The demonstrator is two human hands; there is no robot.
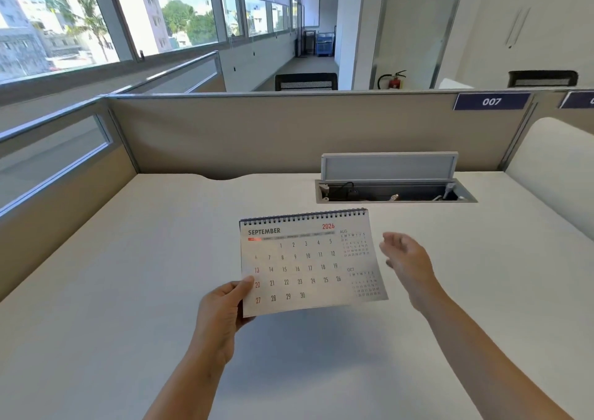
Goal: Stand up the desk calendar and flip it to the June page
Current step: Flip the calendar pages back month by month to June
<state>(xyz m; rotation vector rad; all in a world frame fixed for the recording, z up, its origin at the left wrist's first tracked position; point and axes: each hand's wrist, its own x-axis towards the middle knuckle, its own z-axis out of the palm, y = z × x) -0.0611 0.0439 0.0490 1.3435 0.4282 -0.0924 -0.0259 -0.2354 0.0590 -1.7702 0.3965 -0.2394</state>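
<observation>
Calendar hangs in the air above the surface, pinched at its lower left corner by the left hand, thumb on the printed face, the other fingers hidden behind the card. It shows SEPTEMBER 2026, so June lies several leaves away. Its long axis runs left to right, with the spiral binding along the far top edge, tilted slightly up to the right. The right hand floats just beside the right edge, not touching, fingers loosely spread and empty. That hand is the nearer one to the free side and to the binding's right end, so it seems best placed to steady the card or lift a leaf over the spiral. The calendar is not yet standing; whether its base is folded flat cannot be told from this view.
</observation>
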